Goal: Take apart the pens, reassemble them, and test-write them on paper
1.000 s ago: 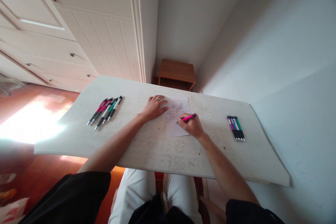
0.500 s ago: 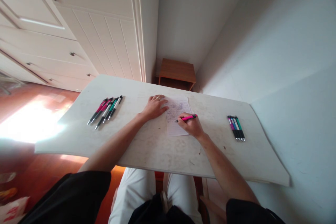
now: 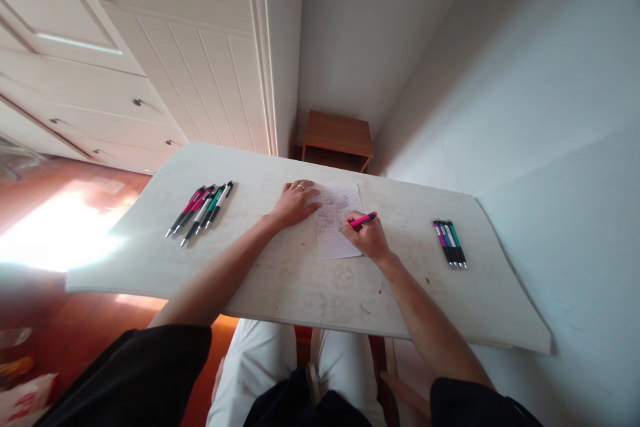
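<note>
A pink pen (image 3: 364, 219) is pinched in my right hand (image 3: 369, 238), its tip down at the lined sheet of paper (image 3: 340, 248). Handwriting covers the upper part of that sheet; the lower lines look blank. My left hand (image 3: 295, 203) lies flat with its fingers stretched over the paper's left edge, a ring on one finger. Off to the left rests a loose group of pens (image 3: 201, 211) in pink, white and green. On the right, several pens (image 3: 449, 244) lie side by side in a neat row.
The white table (image 3: 300, 287) carries small dark specks and scuffs. Beyond its far edge stands a low brown wooden stand (image 3: 337, 130). A white cabinet (image 3: 210, 80) rises at the back left, and a wall (image 3: 550, 213) borders the right side.
My right hand with the pink pen has shifted slightly to the right across the paper. The left hand and the other pens have stayed where they were.
</note>
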A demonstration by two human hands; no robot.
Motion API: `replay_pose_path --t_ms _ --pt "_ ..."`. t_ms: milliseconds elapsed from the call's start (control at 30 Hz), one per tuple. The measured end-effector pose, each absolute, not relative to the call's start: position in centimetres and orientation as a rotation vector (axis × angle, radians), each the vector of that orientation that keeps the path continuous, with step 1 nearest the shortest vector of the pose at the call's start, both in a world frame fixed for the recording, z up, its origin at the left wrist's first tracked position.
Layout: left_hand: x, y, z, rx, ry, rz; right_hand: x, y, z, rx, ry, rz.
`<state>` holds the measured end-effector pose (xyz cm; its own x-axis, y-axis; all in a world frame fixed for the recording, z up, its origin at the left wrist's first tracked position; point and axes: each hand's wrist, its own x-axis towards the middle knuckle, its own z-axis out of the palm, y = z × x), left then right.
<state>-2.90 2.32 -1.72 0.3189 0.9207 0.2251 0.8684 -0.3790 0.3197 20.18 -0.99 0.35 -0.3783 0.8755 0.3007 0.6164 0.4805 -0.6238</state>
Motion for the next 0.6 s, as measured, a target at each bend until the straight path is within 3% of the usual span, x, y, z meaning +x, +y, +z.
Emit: replay_pose_path --t_ms 600 --pt "-2.89 2.27 -1.52 2.416 1.662 0.546 20.3 -0.91 0.72 -1.26 -2.076 0.61"
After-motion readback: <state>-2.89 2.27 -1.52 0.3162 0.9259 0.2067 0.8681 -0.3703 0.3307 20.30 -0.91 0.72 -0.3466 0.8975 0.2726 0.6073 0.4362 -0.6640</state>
